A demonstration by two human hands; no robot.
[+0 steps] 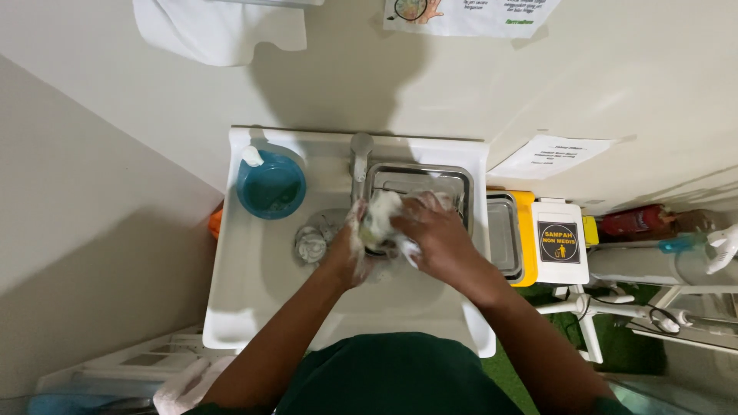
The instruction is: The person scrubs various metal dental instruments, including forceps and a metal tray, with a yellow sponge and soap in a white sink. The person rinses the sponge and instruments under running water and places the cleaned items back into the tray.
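While both hands meet over the middle of the white sink [254, 292], the left hand [350, 250] is curled around a soapy, foam-covered sponge [378, 219], and the right hand [434, 234] is folded over it from the right side, fingers closed against the lather (what else may lie under the foam I cannot tell). Just above the hands stands the grey tap [360, 157], with a steel tray [419, 184] behind the sponge at centre frame. A blue bowl [270, 188] sits on the sink's upper left corner, and a round drain [311, 242] shows just left of the left hand. Right of the sink are a yellow-edged bin [526, 234] and a white lidded bin [561, 242].
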